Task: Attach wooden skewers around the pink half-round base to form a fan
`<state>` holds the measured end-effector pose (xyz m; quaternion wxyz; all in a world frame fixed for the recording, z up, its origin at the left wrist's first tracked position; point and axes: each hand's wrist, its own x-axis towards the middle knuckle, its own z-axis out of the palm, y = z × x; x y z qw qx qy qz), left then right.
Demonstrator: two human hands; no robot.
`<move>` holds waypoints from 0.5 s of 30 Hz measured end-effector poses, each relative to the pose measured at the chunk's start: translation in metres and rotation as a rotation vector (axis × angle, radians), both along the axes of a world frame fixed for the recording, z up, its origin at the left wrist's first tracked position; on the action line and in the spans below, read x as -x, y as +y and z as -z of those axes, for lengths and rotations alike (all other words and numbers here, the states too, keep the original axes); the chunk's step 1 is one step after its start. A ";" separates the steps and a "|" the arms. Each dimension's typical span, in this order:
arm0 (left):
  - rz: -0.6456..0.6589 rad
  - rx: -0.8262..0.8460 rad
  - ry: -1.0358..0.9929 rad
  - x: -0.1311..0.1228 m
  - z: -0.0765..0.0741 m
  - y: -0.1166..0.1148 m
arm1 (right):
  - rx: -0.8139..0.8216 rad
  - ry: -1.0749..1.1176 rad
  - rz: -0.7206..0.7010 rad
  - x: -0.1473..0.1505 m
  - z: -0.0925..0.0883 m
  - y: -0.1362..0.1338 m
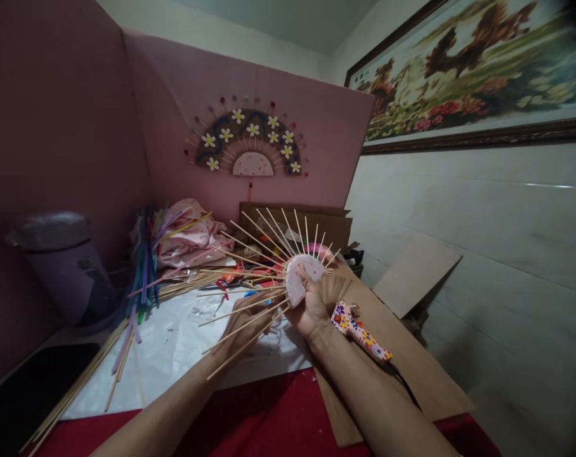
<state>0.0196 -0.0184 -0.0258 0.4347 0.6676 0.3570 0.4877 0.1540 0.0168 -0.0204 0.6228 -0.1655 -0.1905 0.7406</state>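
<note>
My right hand (311,311) is closed around a half-round base (296,284) covered in white cloth with pink spots, the thumb lying across its face. Thin wooden sticks (250,254) fan out from its curved rim, upward and to the left. Behind the lower sticks is my left hand (244,320), its fingers bent together near the base; the sticks partly cover them, and what they pinch is hidden. A flower-patterned glue gun (361,333) with a black cord lies just right of my right wrist.
A finished flowered fan (252,136) hangs on the pink board. Loose sticks (83,381), colourful pipe cleaners (143,260) and bunched pink cloth (188,231) are on the left, by a lilac bin (66,273). Scissors (240,284) lie behind my hands. Cardboard (412,368) extends right.
</note>
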 end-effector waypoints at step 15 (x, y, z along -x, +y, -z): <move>-0.035 0.073 -0.017 0.000 0.004 0.005 | 0.038 0.038 0.030 -0.006 -0.002 0.005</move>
